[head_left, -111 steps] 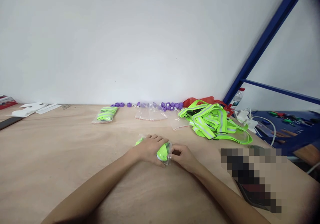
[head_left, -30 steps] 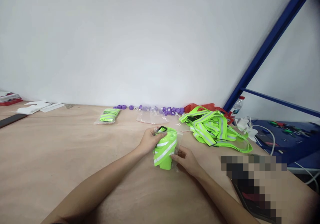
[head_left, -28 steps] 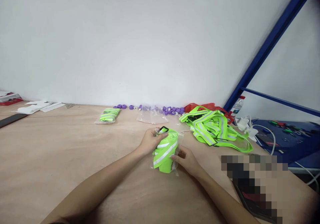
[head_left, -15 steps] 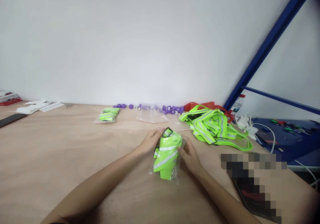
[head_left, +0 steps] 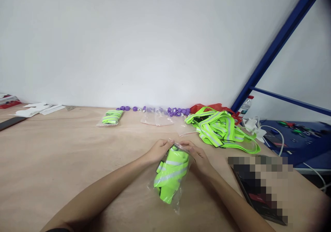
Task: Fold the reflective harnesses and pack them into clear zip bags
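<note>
Table [head_left: 51, 163], bare wood, fills the view. Pile of hi-vis straps [head_left: 219, 128] lies far right w/ red bag behind. Clear bag w/ folded green strap [head_left: 169, 177] hangs mid-table, just above the top. Left hand [head_left: 160, 149] & right hand [head_left: 195, 154] both pinch its top edge shut. Smaller packed bag [head_left: 111, 117] & purple rollers [head_left: 176, 111] sit near wall.

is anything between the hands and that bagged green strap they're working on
Nothing visible. The left hand and right hand both pinch the top edge of the clear bag directly, with the folded green strap inside. The loose strap pile lies apart, farther back on the table.
</note>
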A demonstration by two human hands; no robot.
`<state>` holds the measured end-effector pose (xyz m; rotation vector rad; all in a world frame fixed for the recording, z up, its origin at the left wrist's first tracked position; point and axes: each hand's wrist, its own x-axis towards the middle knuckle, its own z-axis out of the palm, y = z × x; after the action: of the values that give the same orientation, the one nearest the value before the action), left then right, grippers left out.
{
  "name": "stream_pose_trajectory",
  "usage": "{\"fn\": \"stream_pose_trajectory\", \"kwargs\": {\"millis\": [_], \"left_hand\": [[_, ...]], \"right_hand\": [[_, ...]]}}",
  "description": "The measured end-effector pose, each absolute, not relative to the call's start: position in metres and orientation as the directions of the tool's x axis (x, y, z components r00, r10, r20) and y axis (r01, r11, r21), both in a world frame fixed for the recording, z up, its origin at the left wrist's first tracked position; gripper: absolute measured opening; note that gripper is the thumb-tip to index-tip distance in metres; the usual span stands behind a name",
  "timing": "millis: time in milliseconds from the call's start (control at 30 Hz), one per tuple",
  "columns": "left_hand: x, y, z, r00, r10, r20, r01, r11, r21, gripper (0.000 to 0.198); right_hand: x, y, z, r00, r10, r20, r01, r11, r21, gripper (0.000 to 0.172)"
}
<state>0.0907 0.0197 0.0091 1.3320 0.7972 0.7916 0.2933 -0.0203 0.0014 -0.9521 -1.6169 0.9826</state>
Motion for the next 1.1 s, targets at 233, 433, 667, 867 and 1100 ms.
{"fn": "stream_pose_trajectory", "kwargs": {"millis": [233, 433, 667, 867, 1100], "left_hand": [[0.096, 0.016, 0.003, 0.535, 0.844, 0.043, 0.004, -0.054, 0.999, 0.073], [0.096, 0.017, 0.003, 0.499, 0.862, 0.089, -0.005, -0.099, 0.995, 0.061], [0.089, 0.026, 0.005, 0.404, 0.91, 0.097, -0.033, -0.091, 0.995, 0.061], [0.089, 0.027, 0.005, 0.322, 0.94, 0.111, -0.074, -0.092, 0.993, 0.06], [0.092, 0.025, 0.003, 0.37, 0.921, 0.117, -0.053, -0.105, 0.993, 0.063]], "right_hand": [[0.283, -0.022, 0.003, -0.455, 0.87, 0.19, 0.103, 0.263, -0.959, 0.052], [0.278, -0.026, 0.008, -0.532, 0.83, 0.168, 0.059, 0.235, -0.97, 0.052], [0.278, -0.024, -0.004, -0.332, 0.934, 0.134, 0.0, 0.142, -0.99, 0.042], [0.285, -0.02, -0.005, -0.235, 0.963, 0.13, 0.012, 0.136, -0.991, 0.034], [0.286, -0.023, 0.008, -0.412, 0.904, 0.114, 0.073, 0.158, -0.985, 0.043]]}}
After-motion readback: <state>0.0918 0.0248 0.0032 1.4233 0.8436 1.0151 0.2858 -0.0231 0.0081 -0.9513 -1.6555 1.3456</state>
